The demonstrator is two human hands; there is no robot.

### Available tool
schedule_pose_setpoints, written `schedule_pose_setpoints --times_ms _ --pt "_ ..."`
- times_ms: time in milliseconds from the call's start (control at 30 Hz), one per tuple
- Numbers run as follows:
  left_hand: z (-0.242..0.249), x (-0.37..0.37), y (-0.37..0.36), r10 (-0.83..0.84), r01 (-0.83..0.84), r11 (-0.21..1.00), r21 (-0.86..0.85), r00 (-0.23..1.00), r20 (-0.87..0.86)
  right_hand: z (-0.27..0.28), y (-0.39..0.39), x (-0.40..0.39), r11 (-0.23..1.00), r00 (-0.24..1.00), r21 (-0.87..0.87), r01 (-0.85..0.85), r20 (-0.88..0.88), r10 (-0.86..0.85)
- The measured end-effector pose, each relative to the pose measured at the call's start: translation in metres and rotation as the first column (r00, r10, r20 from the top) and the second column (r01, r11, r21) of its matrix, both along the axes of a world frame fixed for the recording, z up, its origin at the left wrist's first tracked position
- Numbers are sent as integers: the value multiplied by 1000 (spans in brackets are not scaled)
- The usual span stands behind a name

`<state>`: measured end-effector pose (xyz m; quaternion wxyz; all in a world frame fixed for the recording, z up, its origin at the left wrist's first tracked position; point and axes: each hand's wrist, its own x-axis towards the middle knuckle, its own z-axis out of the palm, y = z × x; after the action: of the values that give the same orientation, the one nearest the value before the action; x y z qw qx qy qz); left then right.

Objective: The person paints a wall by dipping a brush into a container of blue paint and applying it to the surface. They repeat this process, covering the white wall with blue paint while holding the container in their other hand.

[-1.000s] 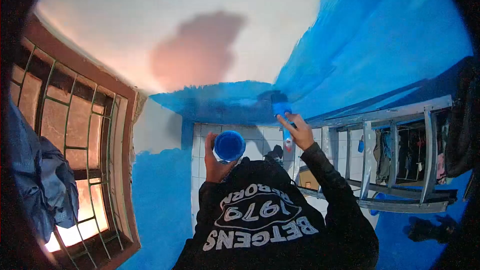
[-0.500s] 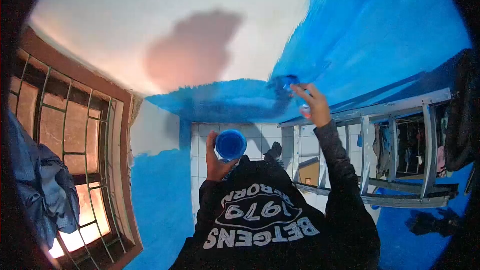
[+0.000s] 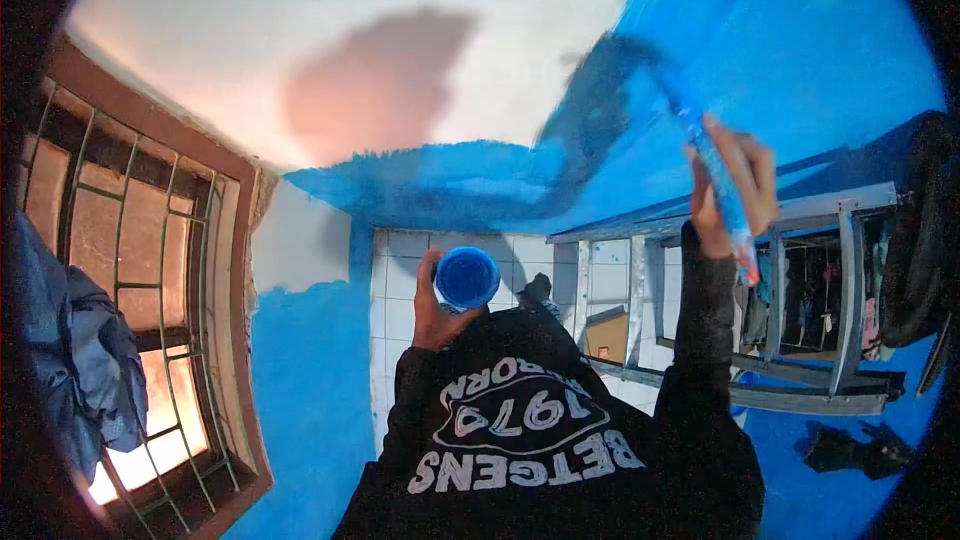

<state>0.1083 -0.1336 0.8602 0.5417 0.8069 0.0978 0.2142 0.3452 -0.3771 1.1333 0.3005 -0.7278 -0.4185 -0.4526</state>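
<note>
In the head view, the left hand [image 3: 438,322] grasps a cup [image 3: 496,277] of blue paint from its side, just in front of the black printed top [image 3: 520,425]. The right hand [image 3: 735,188] has its fingers clasped on the handle of a paintbrush [image 3: 711,153], held tilted near the partly blue wall [image 3: 800,50]. The bristles are blurred, so I cannot tell whether they touch it.

Left fingers [image 3: 426,278] around a blue cup [image 3: 494,270], right fingers [image 3: 738,160] around a slanted paintbrush [image 3: 722,192] by the blue-and-white wall [image 3: 560,10].
</note>
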Motion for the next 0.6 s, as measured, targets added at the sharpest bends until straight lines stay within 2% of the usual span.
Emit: schedule_pose_setpoints --times_ms 67,133,200,267,333,400,467,533,600 --pt "3 -4 -3 61 -61 994 -88 998 1 -39 -12 -6 993 936 -117 -33 -352 -10" --pt "11 -8 -4 86 -86 995 -58 996 -10 -105 -26 2 961 831 -169 -219 -548 92" --pt "12 -10 -6 108 -109 994 -26 994 -15 -172 -30 3 895 785 -354 -271 -620 -7" --pt "6 -8 -10 158 -154 985 -82 987 35 -242 -31 20 863 779 -390 -322 -628 7" --pt "15 -8 -12 161 -160 986 -53 987 18 -297 -33 38 854 784 -415 -313 -621 -15" --pt "23 -1 -17 172 -172 985 -23 985 7 -299 -34 54 843 792 -441 -307 -610 -31" --pt "28 1 -23 218 -219 975 26 975 46 -266 -32 61 889 830 -376 -260 -558 6" --pt "27 3 -27 228 -228 973 36 974 4 -222 -36 58 896 833 -353 -267 -552 31" --pt "31 9 -35 213 -216 975 46 975 58 -167 -42 58 897 845 -332 -291 -529 78"
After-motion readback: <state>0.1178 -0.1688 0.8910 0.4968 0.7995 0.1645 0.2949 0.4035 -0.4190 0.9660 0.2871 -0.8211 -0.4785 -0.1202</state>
